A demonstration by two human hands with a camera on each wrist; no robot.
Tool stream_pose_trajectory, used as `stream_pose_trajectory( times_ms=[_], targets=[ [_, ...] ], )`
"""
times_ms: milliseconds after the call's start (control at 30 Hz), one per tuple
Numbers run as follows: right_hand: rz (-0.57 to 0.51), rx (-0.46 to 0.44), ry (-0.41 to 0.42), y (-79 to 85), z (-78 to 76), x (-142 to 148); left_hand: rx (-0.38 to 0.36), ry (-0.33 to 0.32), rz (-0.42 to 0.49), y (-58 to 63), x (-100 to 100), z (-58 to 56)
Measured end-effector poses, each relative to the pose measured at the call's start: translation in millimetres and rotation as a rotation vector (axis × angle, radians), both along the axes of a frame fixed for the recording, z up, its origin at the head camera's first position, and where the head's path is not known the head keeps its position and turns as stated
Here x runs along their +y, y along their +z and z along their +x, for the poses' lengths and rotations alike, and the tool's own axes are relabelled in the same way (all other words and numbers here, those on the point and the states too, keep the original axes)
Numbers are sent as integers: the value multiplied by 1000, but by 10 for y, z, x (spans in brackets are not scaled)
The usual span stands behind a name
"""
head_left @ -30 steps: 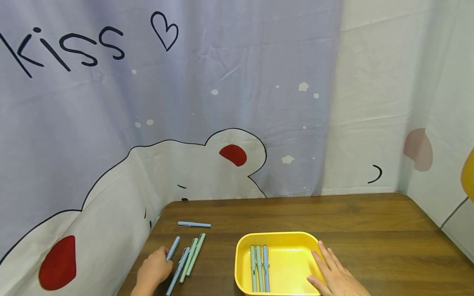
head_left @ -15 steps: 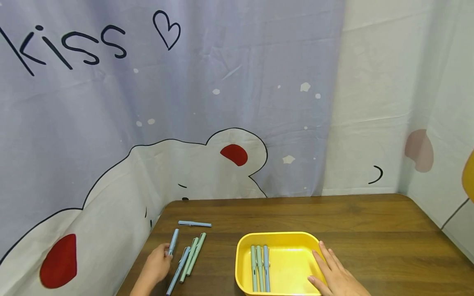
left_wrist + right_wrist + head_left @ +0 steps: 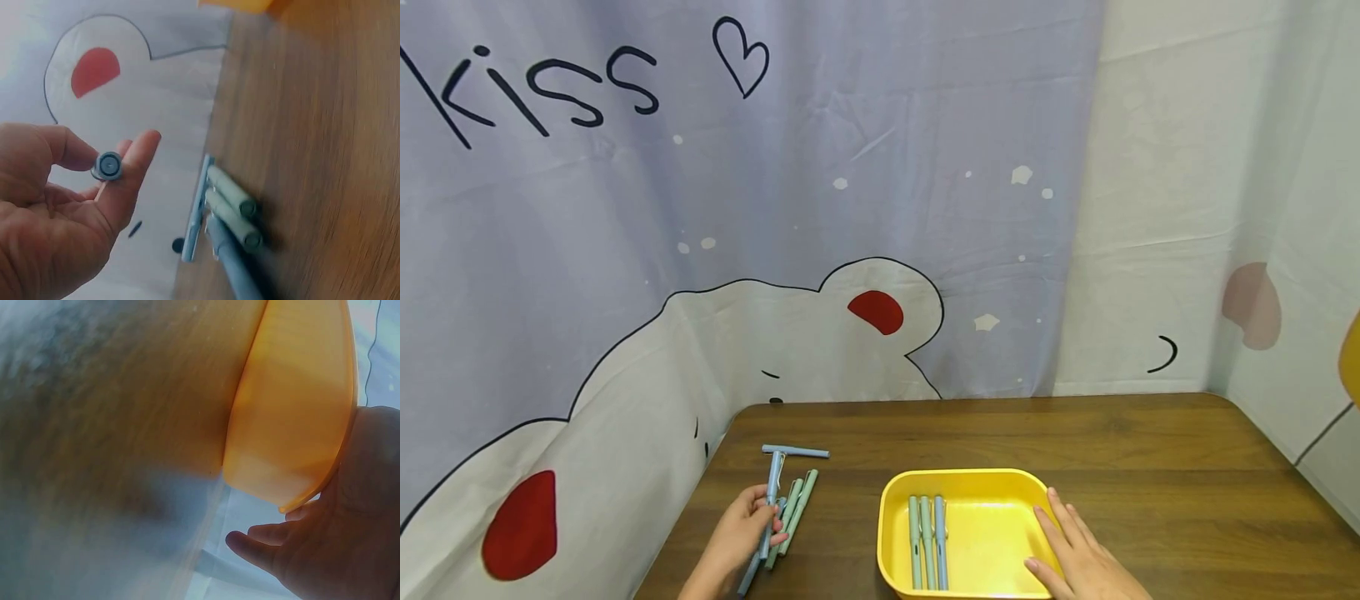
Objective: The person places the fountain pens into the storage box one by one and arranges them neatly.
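Pinched between the thumb and fingers of my left hand [image 3: 743, 532] is a blue pen [image 3: 773, 479], raised above the table; the left wrist view shows its round end [image 3: 110, 165]. Below it lie two green pens [image 3: 803, 504] and another blue pen [image 3: 749, 575], partly hidden by the hand. A further blue pen [image 3: 805, 452] lies crosswise behind them. My right hand [image 3: 1086, 554] rests with extended fingers on the right rim of a yellow tray [image 3: 962, 477]. Inside the tray's left part, two green pens [image 3: 927, 542] and one blue pen [image 3: 940, 542] lie side by side.
The brown wooden table [image 3: 1112, 442] extends behind and to the right of the tray. A printed curtain [image 3: 985, 250] hangs along its back and sides, close to the table's left edge.
My left hand has picked up the blue pen from the left of the group and moved it right, over the other pens. My right hand stays on the tray rim.
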State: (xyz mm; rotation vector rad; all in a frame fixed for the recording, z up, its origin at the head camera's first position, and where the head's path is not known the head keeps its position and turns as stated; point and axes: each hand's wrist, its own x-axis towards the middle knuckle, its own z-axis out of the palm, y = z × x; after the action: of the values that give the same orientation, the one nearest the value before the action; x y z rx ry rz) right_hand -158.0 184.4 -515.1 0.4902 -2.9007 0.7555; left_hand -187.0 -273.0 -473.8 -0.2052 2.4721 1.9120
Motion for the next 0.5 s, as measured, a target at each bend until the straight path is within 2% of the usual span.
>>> stream_pose_trajectory(
  times_ms=[100,267,500],
  targets=[
    [7,13,-7,-7,-2,-2,-2,-25,68,28,79,15],
    [12,39,-7,-16,3,-4,-2,-71,102,73,196,36],
    [13,45,-4,-15,-2,-5,59,-127,45,122,382,96]
  ],
)
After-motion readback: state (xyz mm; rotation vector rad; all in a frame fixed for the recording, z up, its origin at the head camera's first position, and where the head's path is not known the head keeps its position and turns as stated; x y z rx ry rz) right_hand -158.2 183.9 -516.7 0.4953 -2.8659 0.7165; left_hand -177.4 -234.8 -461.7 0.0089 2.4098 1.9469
